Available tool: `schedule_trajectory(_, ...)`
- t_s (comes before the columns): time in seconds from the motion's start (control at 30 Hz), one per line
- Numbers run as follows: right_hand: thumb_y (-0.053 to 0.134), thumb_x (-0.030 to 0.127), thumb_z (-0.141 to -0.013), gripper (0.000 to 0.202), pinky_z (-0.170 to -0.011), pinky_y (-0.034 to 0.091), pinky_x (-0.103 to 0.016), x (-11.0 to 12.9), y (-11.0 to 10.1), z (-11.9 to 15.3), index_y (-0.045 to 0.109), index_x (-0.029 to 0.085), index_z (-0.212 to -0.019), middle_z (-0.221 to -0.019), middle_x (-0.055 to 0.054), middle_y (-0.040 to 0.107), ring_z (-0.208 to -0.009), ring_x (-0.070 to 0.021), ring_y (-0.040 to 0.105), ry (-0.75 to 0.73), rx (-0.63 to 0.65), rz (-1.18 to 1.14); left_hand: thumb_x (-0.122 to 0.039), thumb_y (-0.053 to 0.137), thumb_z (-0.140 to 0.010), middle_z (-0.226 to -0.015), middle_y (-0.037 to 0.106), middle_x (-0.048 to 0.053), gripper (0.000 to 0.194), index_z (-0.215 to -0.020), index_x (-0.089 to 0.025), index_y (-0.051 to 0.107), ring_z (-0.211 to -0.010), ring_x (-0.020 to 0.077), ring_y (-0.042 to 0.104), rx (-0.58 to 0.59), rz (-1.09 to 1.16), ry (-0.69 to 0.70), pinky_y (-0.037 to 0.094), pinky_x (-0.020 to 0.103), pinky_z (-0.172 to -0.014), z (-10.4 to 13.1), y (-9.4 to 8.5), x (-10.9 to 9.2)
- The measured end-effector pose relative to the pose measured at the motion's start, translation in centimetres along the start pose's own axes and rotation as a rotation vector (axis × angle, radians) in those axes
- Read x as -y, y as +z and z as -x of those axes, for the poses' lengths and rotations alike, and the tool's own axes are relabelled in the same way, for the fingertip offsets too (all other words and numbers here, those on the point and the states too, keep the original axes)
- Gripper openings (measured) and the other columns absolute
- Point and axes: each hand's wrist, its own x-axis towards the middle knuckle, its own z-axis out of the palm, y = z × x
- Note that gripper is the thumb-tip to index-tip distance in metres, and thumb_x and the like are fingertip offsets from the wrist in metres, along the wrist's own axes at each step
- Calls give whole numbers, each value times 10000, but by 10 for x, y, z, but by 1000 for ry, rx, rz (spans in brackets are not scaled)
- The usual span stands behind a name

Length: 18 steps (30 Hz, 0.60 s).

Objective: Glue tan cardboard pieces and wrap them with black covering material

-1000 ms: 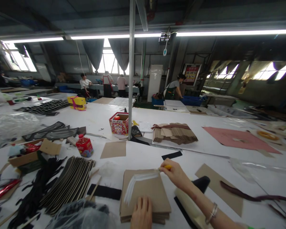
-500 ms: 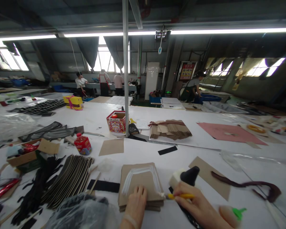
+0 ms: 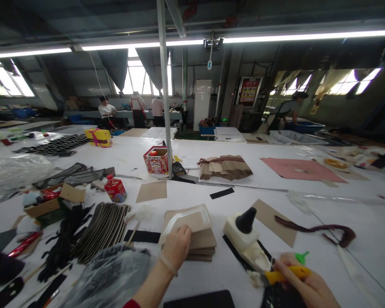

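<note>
My left hand lifts the top brown card, edged with white glue, off the stack of brown cards. My right hand grips a yellow-handled glue brush at the lower right, its bristles beside the white glue bottle with a black cone cap, which lies on a black strip. A green cap shows just above my right hand.
Fanned dark card pieces and a plastic bag lie to the left. A red jar, a patterned box, a steel pole, tied brown cards, a pink sheet and a dark ribbon lie farther out. Other people work at far benches.
My right hand drew the brush from the stack's far edge down its right side, then off to the lower right. My left hand shifted from pressing the stack to lifting the top card.
</note>
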Motion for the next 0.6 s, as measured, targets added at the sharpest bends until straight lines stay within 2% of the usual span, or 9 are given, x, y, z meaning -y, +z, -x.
schedule_trajectory(0.07, 348, 720, -852, 598, -589, 383, -259, 9, 7, 8, 472, 180, -625, -681, -42, 520, -648, -171, 500, -26, 73, 150, -170, 295, -934, -1013, 634, 113, 288, -951, -135, 580, -968, 228, 614, -178, 73, -81, 516, 395, -847, 7, -24, -4)
schedule_trajectory(0.1, 323, 711, -862, 594, -570, 363, -260, 15, 12, 12, 458, 182, -627, -664, -37, 515, -621, -163, 484, -24, 116, 207, -238, 306, -949, -991, 639, 102, 275, -957, -140, 563, -939, 203, 621, -287, 186, -144, 522, 355, -833, 13, -35, -8)
schedule_trajectory(0.17, 277, 689, -878, 586, -565, 346, -261, 29, 27, 20, 466, 182, -654, -638, -34, 529, -600, -160, 482, 1, 226, 261, -401, 466, -897, -855, 653, 63, 260, -900, -154, 544, -796, 168, 633, -493, 604, -305, 542, 282, -717, 28, -51, -18)
schedule_trajectory(0.23, 253, 658, -893, 591, -610, 360, -259, 41, 45, 30, 481, 175, -640, -623, -39, 552, -616, -162, 509, -2, 322, 236, -482, 689, -716, -746, 644, 26, 368, -809, -164, 528, -688, 154, 622, -615, 1139, -488, 542, 255, -616, 49, -55, -31)
schedule_trajectory(0.3, 275, 631, -896, 596, -636, 369, -254, 50, 64, 42, 490, 167, -590, -603, -45, 560, -618, -158, 522, -18, 388, 164, -445, 801, -582, -762, 650, 24, 446, -775, -162, 515, -708, 161, 634, -623, 1482, -636, 555, 266, -623, 74, -46, -48)
schedule_trajectory(0.37, 351, 611, -874, 572, -613, 361, -243, 52, 82, 56, 494, 163, -549, -587, -47, 557, -602, -149, 515, -1, 408, 69, -388, 835, -548, -793, 652, 28, 458, -773, -164, 505, -742, 168, 651, -611, 1615, -764, 563, 271, -637, 100, -28, -63)
schedule_trajectory(0.5, 429, 610, -806, 497, -502, 285, -223, 41, 109, 86, 487, 163, -596, -522, -14, 485, -497, -107, 406, 148, 411, -126, -328, 862, -511, -741, 644, 4, 490, -763, -183, 468, -708, 170, 663, -561, 1681, -995, 558, 258, -597, 148, 8, -81)
schedule_trajectory(0.6, 428, 632, -764, 469, -440, 203, -220, 25, 113, 104, 408, 185, -620, -488, 22, 412, -418, -75, 296, 244, 447, -237, -349, 884, -453, -750, 664, -1, 595, -871, -210, 484, -700, 200, 679, -512, 1662, -1122, 569, 295, -611, 180, 20, -73)
